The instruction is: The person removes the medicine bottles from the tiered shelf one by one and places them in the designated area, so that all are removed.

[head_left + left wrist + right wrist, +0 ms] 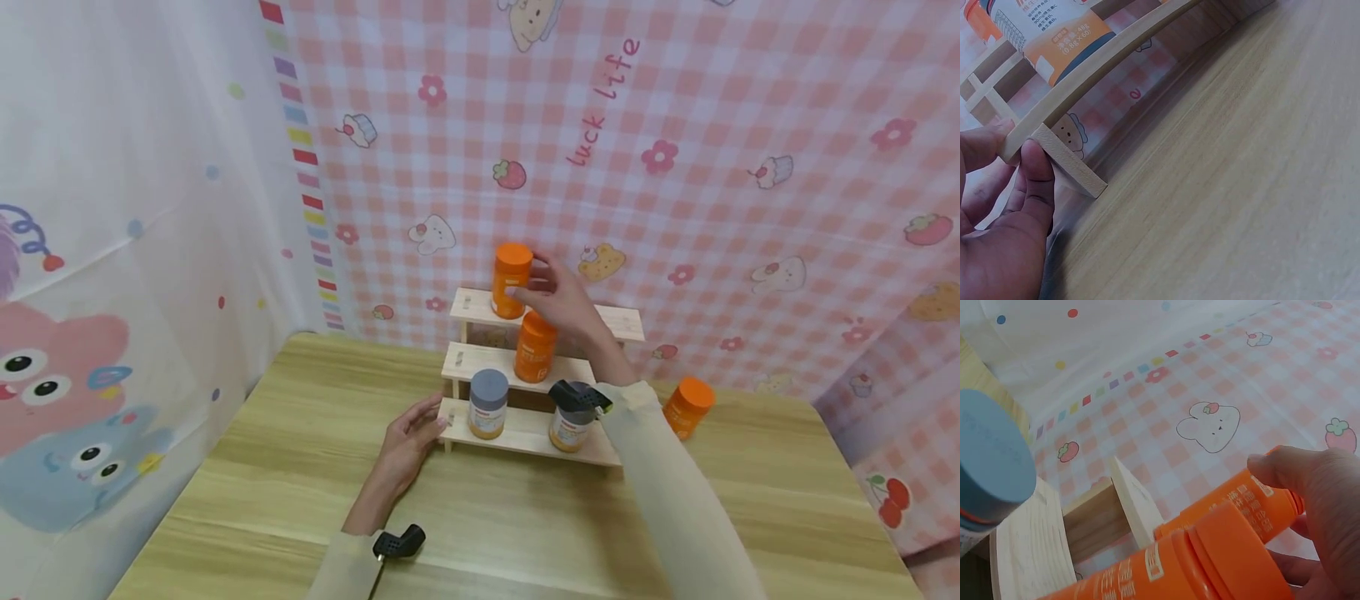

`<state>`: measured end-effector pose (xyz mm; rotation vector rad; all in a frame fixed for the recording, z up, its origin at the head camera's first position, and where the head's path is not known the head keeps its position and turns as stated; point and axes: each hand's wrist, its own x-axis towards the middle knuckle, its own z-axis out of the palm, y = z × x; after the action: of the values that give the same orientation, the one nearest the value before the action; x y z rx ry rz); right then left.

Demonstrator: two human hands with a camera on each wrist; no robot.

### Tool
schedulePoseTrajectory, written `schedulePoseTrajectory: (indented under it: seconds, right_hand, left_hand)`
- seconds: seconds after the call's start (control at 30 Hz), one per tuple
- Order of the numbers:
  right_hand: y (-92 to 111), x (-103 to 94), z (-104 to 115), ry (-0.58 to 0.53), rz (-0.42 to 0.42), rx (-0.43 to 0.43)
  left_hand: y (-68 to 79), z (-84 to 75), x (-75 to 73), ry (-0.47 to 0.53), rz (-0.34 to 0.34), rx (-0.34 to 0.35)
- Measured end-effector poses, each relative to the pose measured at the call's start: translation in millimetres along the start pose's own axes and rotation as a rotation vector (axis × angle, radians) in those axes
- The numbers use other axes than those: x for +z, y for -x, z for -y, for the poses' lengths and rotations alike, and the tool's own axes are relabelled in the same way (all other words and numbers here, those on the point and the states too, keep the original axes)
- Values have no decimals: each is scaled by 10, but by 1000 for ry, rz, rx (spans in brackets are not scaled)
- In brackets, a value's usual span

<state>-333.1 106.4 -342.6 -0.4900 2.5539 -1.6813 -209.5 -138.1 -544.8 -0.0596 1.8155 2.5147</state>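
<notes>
Head view looks down and forward over the table [247, 500]; wrist views are way closer, left low along the shelf [528, 431], right facing the cloth [1297, 381]. Shelf's in all three.

Upright, lidded orange bottle [512, 283] atop a pale, three-tiered wooden rack [527, 431]
</notes>
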Motion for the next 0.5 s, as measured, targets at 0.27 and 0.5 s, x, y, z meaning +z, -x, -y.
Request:
schedulePoseTrajectory:
  seconds: [0.27, 0.5]
  right_hand:
    - [-58, 83, 42, 37, 4, 1]
    - [-27, 75, 87, 13, -47, 55]
  left_hand:
    - [0, 24, -17, 8, -9, -12]
    - [2, -11, -9, -1, 11, -13]
